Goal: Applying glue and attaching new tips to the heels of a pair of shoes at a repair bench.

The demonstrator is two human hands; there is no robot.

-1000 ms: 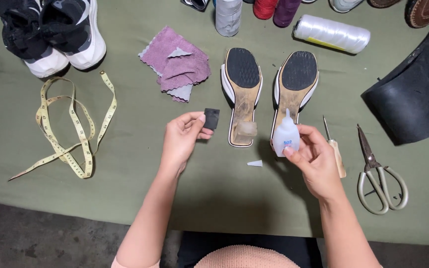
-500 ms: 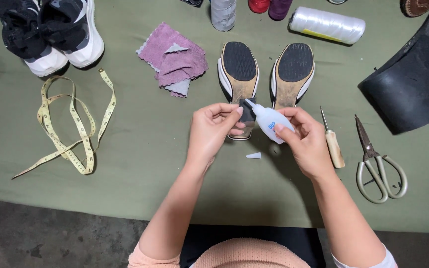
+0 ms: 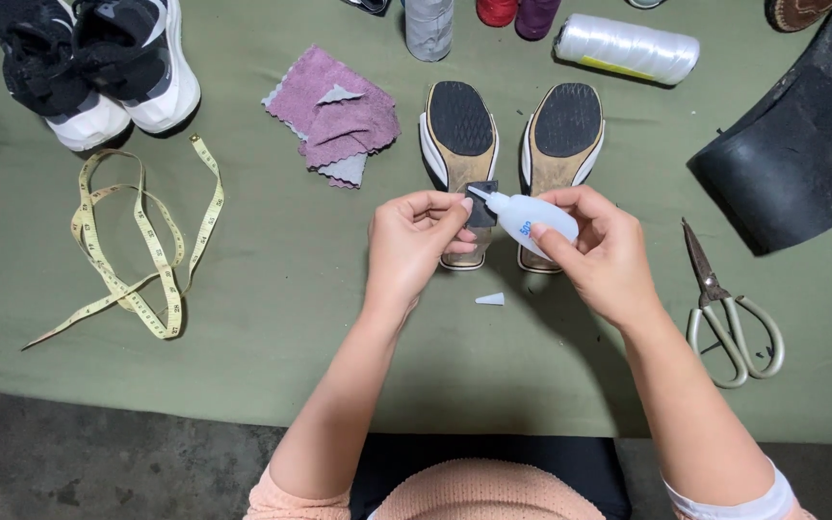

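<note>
Pinched in the left hand (image 3: 416, 241) – a small black heel patch (image 3: 482, 204), held above the upturned sandals (image 3: 462, 154). Right hand (image 3: 599, 252) wraps a small white glue bottle (image 3: 532, 217), nozzle tip touching the patch. Bottle cap (image 3: 490, 299) lies off on the green table cover (image 3: 272, 318) just below. Glue seemingly going on; patch not yet set on either heel. Further out – scissors (image 3: 732, 318) right, purple cloth scraps (image 3: 337, 116) and yellow tape measure (image 3: 137, 250) left, sneakers (image 3: 98, 58) far left.
</note>
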